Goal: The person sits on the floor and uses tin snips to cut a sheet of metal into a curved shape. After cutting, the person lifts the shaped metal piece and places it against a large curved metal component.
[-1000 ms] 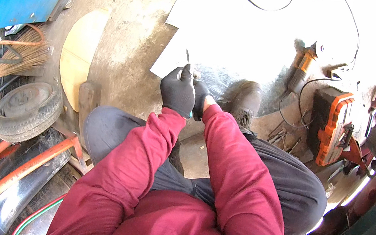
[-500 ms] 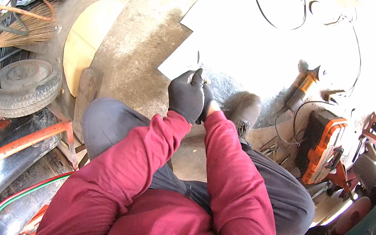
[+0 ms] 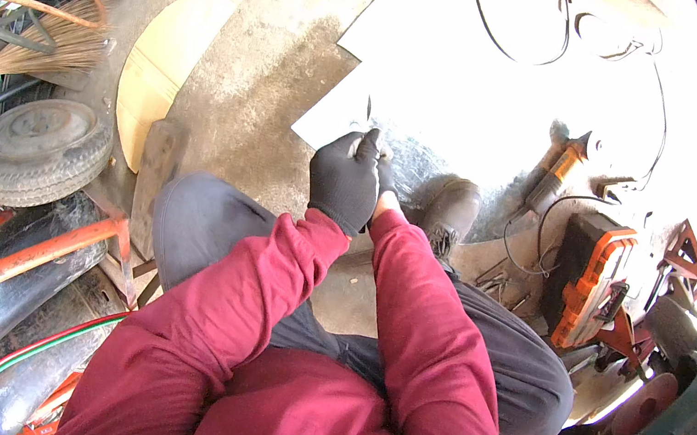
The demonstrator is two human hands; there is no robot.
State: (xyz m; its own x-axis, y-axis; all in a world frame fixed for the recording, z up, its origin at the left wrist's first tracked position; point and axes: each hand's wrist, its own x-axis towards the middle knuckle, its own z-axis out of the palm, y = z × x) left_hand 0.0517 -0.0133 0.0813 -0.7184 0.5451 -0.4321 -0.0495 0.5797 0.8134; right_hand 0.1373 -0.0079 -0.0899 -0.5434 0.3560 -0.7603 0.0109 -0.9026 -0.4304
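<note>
My left hand (image 3: 343, 181), in a dark grey glove, is closed in a fist with its thumb on top. Pressed close beside it is my right hand (image 3: 386, 181), also gloved, largely hidden behind the left, its fingers curled. What they grip does not show. Both are at the near corner of a bright, shiny sheet (image 3: 334, 113) that lies on the floor. Just beyond my fingers, a thin dark pointed shape (image 3: 369, 108) shows against the sheet; I cannot tell whether it is a blade or a slit. My shoe (image 3: 451, 206) rests at the sheet's near edge.
An orange-and-black corded power tool (image 3: 559, 173) lies on the right, near a black-and-orange toolbox (image 3: 584, 282) and a red stand (image 3: 690, 254). At left are a wheel with tyre (image 3: 42, 154), a straw broom (image 3: 54, 35), a cardboard piece (image 3: 166, 64) and an orange metal frame (image 3: 32, 264).
The view has tilted slightly, bringing more of the objects at the sheet's far end into sight. My hands stay together in nearly the same place and grip.
</note>
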